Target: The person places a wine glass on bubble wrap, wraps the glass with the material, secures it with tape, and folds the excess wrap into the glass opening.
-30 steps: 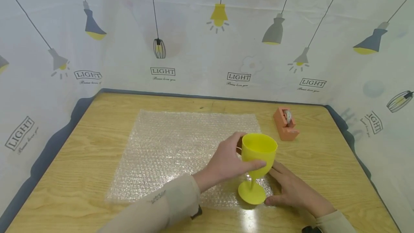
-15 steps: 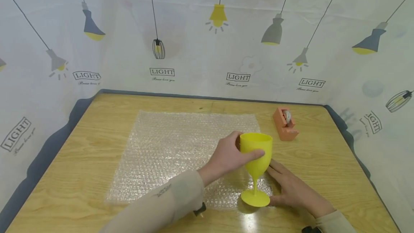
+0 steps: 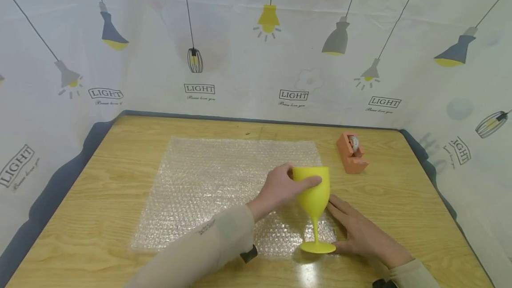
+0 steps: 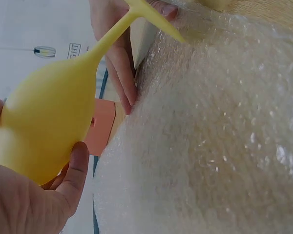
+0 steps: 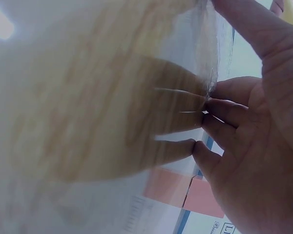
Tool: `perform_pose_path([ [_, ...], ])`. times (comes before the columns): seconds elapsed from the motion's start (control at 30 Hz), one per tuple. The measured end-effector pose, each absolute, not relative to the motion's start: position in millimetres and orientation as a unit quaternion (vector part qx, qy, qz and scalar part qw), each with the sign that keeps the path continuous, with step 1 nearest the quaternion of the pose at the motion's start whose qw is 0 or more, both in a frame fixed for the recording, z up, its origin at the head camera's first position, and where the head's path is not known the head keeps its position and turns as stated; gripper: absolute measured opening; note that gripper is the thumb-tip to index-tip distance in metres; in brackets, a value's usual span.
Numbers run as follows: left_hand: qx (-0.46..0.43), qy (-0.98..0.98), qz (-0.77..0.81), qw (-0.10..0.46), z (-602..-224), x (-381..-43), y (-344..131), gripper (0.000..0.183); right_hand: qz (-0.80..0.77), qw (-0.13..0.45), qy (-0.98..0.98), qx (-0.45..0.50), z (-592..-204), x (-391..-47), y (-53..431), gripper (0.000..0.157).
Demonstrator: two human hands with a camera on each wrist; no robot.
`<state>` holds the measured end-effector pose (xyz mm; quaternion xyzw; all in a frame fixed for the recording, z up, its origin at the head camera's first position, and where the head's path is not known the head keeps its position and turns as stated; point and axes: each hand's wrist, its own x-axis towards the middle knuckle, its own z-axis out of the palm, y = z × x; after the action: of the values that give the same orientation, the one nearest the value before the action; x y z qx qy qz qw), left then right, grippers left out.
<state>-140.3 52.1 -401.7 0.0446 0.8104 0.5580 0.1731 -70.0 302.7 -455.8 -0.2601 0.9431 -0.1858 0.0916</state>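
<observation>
My left hand (image 3: 282, 188) grips a yellow plastic goblet (image 3: 314, 199) by the bowl, thumb on one side and fingers on the other. The goblet stands upright in the air, its round foot close over the near right corner of a clear bubble wrap sheet (image 3: 208, 190). In the left wrist view, the goblet's bowl (image 4: 49, 117) fills the space between thumb and fingers. Beside the foot, my right hand (image 3: 360, 230) rests at the sheet's right edge with its fingers straight. The right wrist view shows those fingertips (image 5: 212, 124) against the surface at the wrap's edge.
An orange tape dispenser (image 3: 352, 154) with a roll in it stands at the back right of the wooden table (image 3: 92, 199). A white curtain (image 3: 240, 34) printed with lamps encloses the back and sides.
The goblet has tipped from leaning toward me to upright, so its opening no longer shows. Its bowl has shifted slightly left with my left hand. The right hand has stayed by the wrap's edge.
</observation>
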Motion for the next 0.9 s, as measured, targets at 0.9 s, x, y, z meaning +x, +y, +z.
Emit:
perform_pose_path([
  [0.9,-0.027,0.816,0.522,0.246,-414.5,-163.7,59.1,0.068,-0.2,0.109,0.943,-0.242,-452.7,-68.6,300.7,0.12],
])
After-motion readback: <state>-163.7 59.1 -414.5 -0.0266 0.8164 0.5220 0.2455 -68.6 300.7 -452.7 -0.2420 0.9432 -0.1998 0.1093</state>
